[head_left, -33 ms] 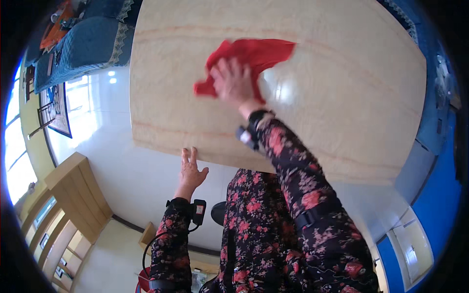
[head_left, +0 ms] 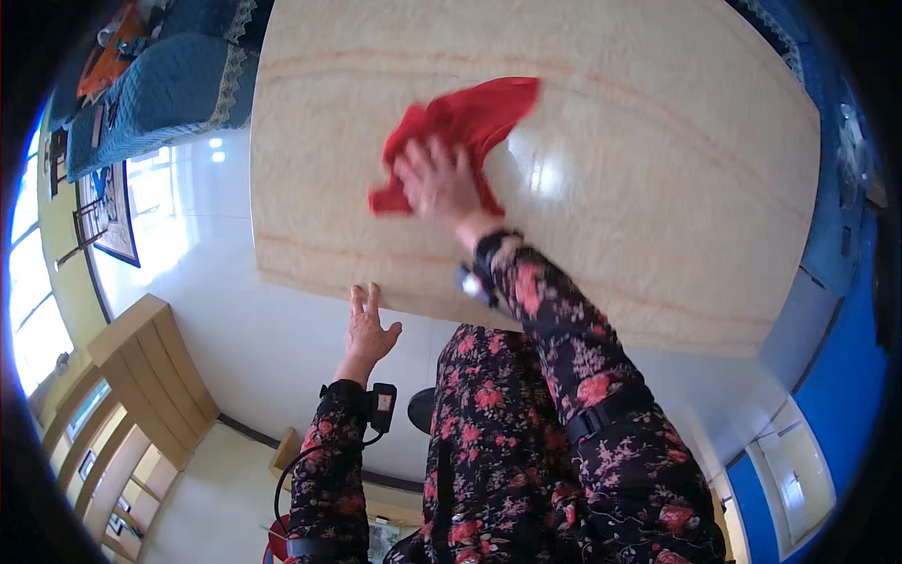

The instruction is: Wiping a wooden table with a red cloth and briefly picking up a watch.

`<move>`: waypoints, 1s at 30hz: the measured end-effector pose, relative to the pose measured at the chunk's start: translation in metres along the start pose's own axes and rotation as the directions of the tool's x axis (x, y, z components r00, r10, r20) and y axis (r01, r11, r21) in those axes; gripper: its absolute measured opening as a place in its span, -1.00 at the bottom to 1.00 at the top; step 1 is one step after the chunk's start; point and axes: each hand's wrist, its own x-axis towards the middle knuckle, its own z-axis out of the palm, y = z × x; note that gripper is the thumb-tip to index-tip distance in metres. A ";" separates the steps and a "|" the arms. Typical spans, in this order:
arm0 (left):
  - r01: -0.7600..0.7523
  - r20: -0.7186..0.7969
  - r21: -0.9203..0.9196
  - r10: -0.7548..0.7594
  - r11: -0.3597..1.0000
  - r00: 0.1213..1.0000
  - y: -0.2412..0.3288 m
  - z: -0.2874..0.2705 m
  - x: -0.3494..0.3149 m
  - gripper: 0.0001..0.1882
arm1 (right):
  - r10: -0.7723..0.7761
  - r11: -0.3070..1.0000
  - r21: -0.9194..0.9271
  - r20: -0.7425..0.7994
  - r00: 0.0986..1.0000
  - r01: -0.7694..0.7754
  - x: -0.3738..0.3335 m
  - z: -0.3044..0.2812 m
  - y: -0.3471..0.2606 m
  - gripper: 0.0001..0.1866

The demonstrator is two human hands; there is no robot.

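Observation:
A red cloth (head_left: pixel 470 115) lies crumpled on the beige marble-patterned table (head_left: pixel 648 216), one pointed end stretching off to the far right. Pressed down on the cloth's near left part is my right hand (head_left: pixel 439 183), its fingers spread and slightly blurred. The palm's underside is hidden, and red fabric shows on both sides of the hand. My left hand (head_left: pixel 369 331) rests at the table's near edge, two fingertips on the top, thumb held apart, with nothing in it.
A blue quilted sofa cover (head_left: pixel 183 85) with lace trim stands beyond the table's left side. More blue seating (head_left: pixel 836 188) lines the right. A wooden bench-like piece (head_left: pixel 155 376) is at the lower left. Glossy pale floor (head_left: pixel 216 310) surrounds the table.
My right hand and the red cloth under it have slid a little to the left and nearer to me. My left hand has stayed at the table edge.

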 end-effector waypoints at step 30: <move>-0.205 -0.521 -0.304 0.018 0.930 0.854 -0.084 -0.002 0.041 -0.26 | -0.172 0.983 0.115 0.271 0.947 0.146 -0.198 -0.051 -0.027 -0.63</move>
